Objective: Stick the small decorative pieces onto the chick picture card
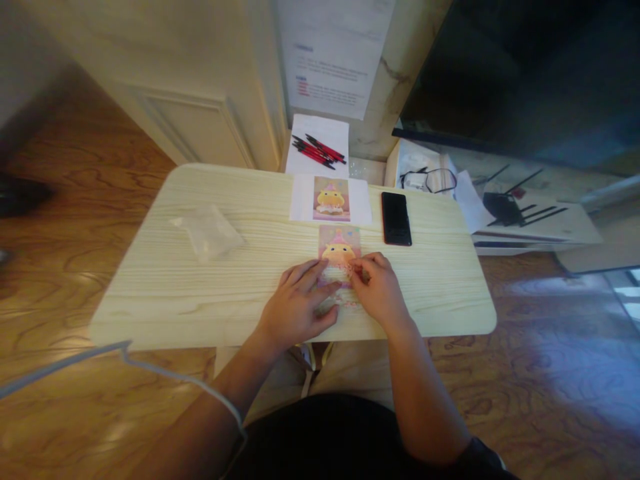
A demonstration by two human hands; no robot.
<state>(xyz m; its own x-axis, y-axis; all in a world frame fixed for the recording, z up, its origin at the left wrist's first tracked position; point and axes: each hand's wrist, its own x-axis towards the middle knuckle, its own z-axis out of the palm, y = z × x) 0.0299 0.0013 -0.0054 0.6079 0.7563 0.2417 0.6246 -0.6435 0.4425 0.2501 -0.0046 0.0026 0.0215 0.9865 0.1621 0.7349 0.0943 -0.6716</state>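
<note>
A small picture card (339,240) lies on the table in front of me, showing a yellow cartoon figure in a pink party hat. My left hand (299,303) rests at its left side, fingers spread and fingertips on the card's left edge and lower part. At the right edge, the thumb and fingers of my right hand (377,287) are pinched together over the card; anything between them is too small to make out. Tiny pinkish bits (345,301) show around the card's lower part, partly hidden by my fingers.
Behind the card lies a white sheet (303,200) printed with a similar picture. A black phone (397,219) is to its right, a clear plastic bag (210,232) to the left. Several red-and-black pens (320,152) lie on paper beyond the table (165,293). A grey cable (185,377) crosses my left forearm.
</note>
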